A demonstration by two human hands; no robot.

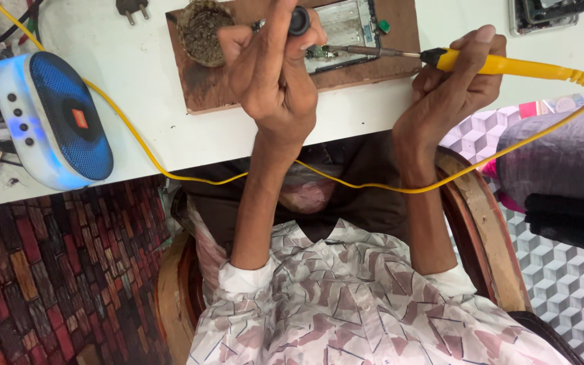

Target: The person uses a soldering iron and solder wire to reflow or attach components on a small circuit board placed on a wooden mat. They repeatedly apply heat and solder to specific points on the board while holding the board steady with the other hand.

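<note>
Soldering step in hand. Right hand (451,91) fingers pinching yellow soldering iron (495,64); left hand (272,67) fingers pinching black tool (299,20) above phone board (346,30). Next calls for steady tip.

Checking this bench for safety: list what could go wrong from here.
1. The right hand holds the yellow soldering iron with its tip on the opened phone, close to the left hand: a slip could burn the fingers.
2. The iron's yellow cord loops across the lap and past the speaker; a snag could jerk the tip.
3. The wooden board under the phone could scorch.
</note>
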